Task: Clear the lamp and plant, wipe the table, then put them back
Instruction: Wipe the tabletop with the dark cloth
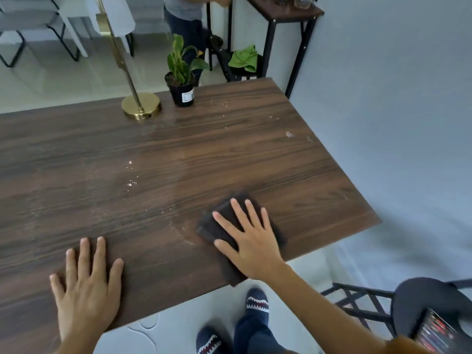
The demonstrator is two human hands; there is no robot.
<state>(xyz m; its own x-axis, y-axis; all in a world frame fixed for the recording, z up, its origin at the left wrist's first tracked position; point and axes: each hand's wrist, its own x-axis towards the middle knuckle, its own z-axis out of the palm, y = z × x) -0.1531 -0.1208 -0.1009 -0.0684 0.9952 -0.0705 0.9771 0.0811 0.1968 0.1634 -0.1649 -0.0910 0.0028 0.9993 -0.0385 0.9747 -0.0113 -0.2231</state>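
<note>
My right hand (249, 238) lies flat, fingers spread, pressing a dark brown folded cloth (221, 221) onto the wooden table (102, 159) near its front right. My left hand (86, 284) rests flat and empty on the table's front edge. At the far edge stand the lamp, with its round gold base (141, 106) and slanted gold stem, and a small plant in a black pot (182, 92) just to its right. Water droplets and a wet smear glisten on the tabletop around the middle and left of the cloth.
A person stands beyond the table's far edge at the top centre (189, 16). A dark side shelf (281, 14) holds a green cloth (244, 58) at the back right. A black stool (429, 302) with a phone on it stands at the lower right. Grey wall on the right.
</note>
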